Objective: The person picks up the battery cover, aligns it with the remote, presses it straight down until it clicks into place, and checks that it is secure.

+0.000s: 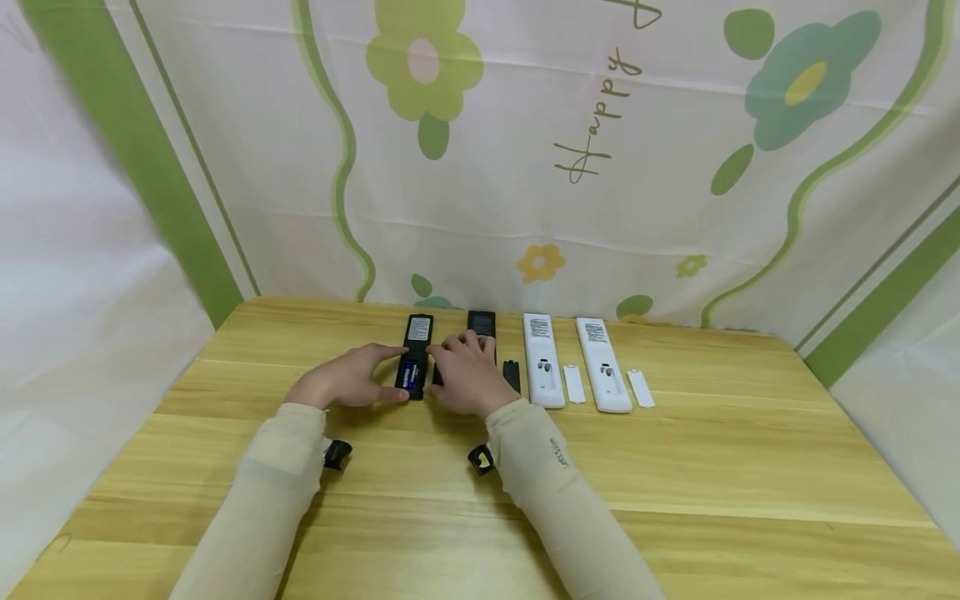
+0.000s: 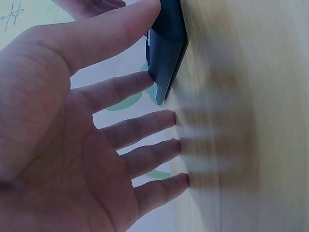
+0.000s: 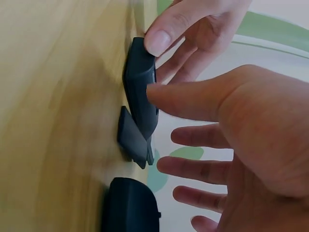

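A black remote control (image 1: pixel 420 343) lies back up near the far edge of the table, its battery compartment uncovered with blue batteries (image 1: pixel 409 375) inside. My left hand (image 1: pixel 348 377) touches its left side with thumb and index finger, the other fingers spread straight. From the other side, my right hand (image 1: pixel 468 375) reaches in, and its thumb touches the remote's side in the right wrist view. Beside that remote lies a thin black battery cover (image 3: pixel 131 137). A second black remote (image 1: pixel 482 322) is partly hidden behind my right hand.
Another black cover (image 1: pixel 512 377) lies right of the second remote. Two white remotes (image 1: pixel 542 354) (image 1: pixel 602 367) with open battery compartments lie further right, each beside a white cover (image 1: pixel 573 384). A printed curtain (image 1: pixel 465 208) hangs behind the wooden table (image 1: pixel 420 517).
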`<state>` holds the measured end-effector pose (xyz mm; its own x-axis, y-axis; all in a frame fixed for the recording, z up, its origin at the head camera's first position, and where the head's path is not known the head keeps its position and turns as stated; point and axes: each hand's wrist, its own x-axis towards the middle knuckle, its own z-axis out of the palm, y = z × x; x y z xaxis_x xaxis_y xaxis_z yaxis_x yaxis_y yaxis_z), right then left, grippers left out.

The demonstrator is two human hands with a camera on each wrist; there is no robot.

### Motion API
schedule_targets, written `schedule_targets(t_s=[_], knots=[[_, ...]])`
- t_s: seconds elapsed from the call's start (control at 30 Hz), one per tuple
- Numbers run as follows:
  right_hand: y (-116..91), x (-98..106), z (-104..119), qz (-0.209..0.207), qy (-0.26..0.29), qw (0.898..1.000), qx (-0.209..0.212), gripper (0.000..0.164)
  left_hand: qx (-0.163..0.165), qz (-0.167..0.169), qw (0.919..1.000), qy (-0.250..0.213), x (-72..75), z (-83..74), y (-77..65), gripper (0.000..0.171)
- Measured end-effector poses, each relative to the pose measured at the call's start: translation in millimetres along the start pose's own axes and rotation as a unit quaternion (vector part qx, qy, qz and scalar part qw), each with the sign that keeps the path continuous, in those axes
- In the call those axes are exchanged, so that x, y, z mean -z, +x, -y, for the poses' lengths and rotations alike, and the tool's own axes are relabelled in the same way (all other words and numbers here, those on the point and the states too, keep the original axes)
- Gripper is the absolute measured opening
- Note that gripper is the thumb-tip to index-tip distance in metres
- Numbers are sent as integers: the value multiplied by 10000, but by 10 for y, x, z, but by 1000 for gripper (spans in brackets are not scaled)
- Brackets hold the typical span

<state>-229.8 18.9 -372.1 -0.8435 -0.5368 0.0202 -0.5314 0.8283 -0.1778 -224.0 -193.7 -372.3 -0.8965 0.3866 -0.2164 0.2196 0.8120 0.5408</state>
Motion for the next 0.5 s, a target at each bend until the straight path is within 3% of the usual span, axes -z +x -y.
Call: schedule_targets(t_s=[0.5], knots=[[12,-73,-13,451,-307,9983,-190,52,46,20,10000,32,3,-20,-8,78]])
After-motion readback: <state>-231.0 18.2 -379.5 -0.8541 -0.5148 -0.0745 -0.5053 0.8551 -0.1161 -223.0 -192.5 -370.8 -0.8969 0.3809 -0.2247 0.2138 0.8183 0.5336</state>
